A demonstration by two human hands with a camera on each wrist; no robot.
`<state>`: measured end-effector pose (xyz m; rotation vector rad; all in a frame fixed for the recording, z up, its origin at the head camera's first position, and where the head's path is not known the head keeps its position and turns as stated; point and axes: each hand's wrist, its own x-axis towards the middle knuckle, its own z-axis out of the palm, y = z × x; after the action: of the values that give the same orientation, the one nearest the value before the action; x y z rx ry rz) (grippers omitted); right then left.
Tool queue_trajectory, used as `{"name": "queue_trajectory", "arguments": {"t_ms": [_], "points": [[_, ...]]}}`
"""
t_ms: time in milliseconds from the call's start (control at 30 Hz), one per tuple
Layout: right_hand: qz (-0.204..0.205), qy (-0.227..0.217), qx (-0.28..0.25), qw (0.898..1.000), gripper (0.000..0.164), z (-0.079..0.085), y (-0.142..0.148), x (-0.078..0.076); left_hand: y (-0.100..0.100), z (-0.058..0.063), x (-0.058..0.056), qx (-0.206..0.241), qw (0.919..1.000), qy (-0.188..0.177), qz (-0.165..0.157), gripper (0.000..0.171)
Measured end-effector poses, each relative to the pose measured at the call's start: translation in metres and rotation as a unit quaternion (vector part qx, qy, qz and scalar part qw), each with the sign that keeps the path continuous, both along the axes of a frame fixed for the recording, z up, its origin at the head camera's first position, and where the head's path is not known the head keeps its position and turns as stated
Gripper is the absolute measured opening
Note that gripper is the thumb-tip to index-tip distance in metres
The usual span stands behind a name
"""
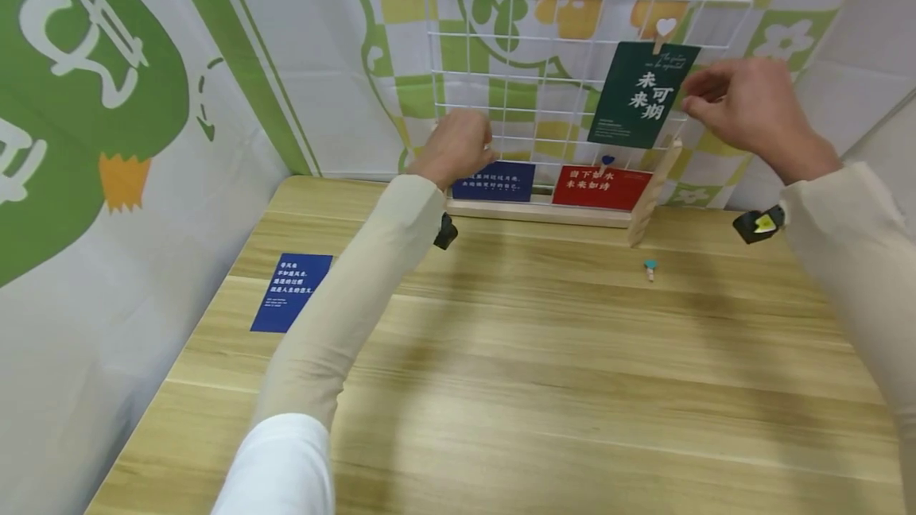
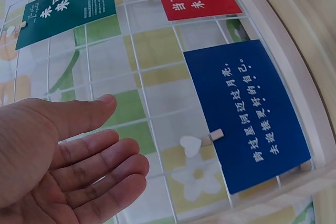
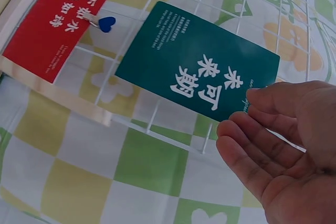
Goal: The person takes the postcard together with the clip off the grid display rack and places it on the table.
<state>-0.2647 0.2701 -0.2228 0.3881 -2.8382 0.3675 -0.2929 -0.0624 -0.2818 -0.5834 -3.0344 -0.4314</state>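
A green card (image 1: pixel 639 98) with white lettering hangs on a white wire grid (image 1: pixel 515 78) under a peg with a white heart (image 1: pixel 665 27). My right hand (image 1: pixel 751 110) hovers at the card's right edge, thumb and fingers bent loosely; in the right wrist view the fingertips overlap the edge. My left hand (image 1: pixel 458 145) is in front of the grid's lower left, relaxed and holding nothing. Near it, a blue card (image 2: pixel 247 114) hangs from another white heart peg (image 2: pixel 191 146). Beside that is a red card (image 1: pixel 601 187) with a blue heart peg (image 3: pixel 107 24).
The grid stands in a wooden base (image 1: pixel 544 213) at the table's back, before a patterned cloth. A second blue card (image 1: pixel 286 292) lies on the table (image 1: pixel 544 388) at left, partly behind my left sleeve. A teal-topped peg (image 1: pixel 650 269) lies in front of the base.
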Motion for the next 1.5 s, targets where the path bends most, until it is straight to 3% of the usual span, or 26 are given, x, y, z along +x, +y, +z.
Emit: {"name": "queue_trajectory", "arguments": {"t_ms": [200, 400, 600, 933, 1500], "points": [[-0.013, -0.002, -0.008, 1.000, 0.030, 0.009, -0.003, -0.003, 0.007, 0.004, 0.000, -0.005, 0.9999, 0.014, -0.008, 0.046], [-0.036, -0.019, -0.029, 0.999, 0.034, 0.018, -0.005, -0.007, 0.018, 0.011, -0.001, -0.004, 0.9992, -0.038, 0.012, 0.044], [-0.051, -0.024, -0.036, 0.998, 0.036, 0.025, -0.009, -0.009, 0.027, 0.012, -0.001, -0.007, 0.9983, -0.058, 0.010, 0.041], [-0.060, -0.023, -0.041, 0.997, 0.039, 0.034, -0.014, -0.012, 0.039, 0.008, -0.003, -0.005, 0.9994, -0.035, -0.003, 0.042], [-0.052, 0.017, -0.041, 0.998, 0.041, 0.043, -0.026, -0.014, 0.062, 0.014, -0.005, 0.002, 0.9989, -0.047, -0.008, 0.034]]}}
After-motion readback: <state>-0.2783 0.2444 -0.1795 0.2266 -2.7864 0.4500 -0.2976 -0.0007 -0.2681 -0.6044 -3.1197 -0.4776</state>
